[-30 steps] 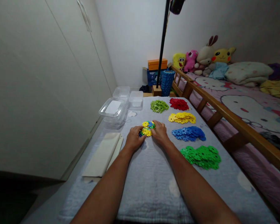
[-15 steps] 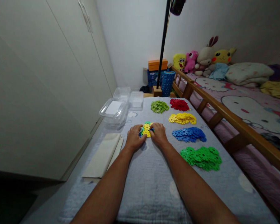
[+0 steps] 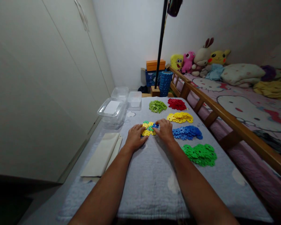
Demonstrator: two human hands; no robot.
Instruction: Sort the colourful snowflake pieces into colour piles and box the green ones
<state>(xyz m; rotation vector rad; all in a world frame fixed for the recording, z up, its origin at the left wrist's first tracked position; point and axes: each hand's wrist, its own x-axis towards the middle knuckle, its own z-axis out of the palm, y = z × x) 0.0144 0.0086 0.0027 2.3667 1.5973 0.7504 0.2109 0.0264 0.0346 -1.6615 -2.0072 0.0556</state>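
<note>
At the middle of the cloth lies a joined cluster of yellow, green and blue snowflake discs, toothed like small flowers. My left hand grips its left side, with fingers curled over the edge and the thumb at the near side. On the right side, my right hand pinches a blue snowflake disc between thumb and fingers. Whether that blue disc is fully joined to the cluster I cannot tell. The fingers partly cover both edges of the cluster.
Right of my hands are piles of red, yellow, blue and green discs, plus a light green pile. Clear plastic boxes and folded beige cloth lie left. A wooden bed rail borders the right.
My right hand has moved a little to the right and away from my left, uncovering more of the cluster and the blue disc. The view has shifted slightly.
</note>
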